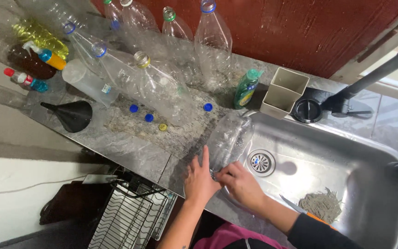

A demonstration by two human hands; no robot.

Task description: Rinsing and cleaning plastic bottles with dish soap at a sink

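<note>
Clear empty plastic bottle (229,138) lies on its side across edge of steel sink (328,161) and grey stone table (130,147). Left hand (199,180) steadies bottle neck, fingers spread; right hand (240,182) pinches bottle mouth.

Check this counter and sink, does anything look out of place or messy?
Loose bottle caps lie scattered on the counter among uncapped clear bottles lying on their sides. A knife and a scrubbing pad sit in the sink.
</note>
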